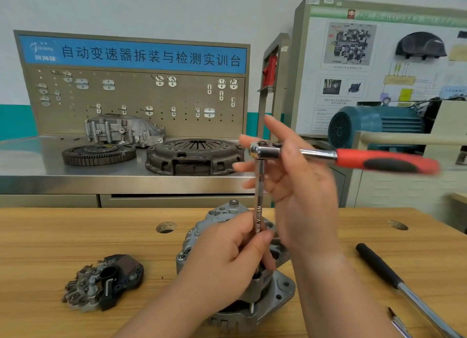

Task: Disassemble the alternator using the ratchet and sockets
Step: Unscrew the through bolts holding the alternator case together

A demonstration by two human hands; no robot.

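Observation:
The grey alternator (pixel 279 288) stands on the wooden table (pixel 75 239), in the lower middle of the head view. A chrome extension bar (pixel 260 186) rises upright from it to the head of a ratchet with a red and black handle (pixel 384 162), which points right. My left hand (pixel 227 257) grips the lower part of the bar just above the alternator and hides where the socket meets it. My right hand (pixel 305 198) is held up behind the ratchet head. Its fingers are straight and spread, touching the ratchet near the head.
A removed dark rectifier part (pixel 106 282) lies on the table at the left. A long black-handled tool (pixel 396 282) and a thin tool tip (pixel 399 322) lie at the right. On the steel bench behind are a clutch plate (pixel 194 156), a flywheel (pixel 98 154) and a blue motor (pixel 374 125).

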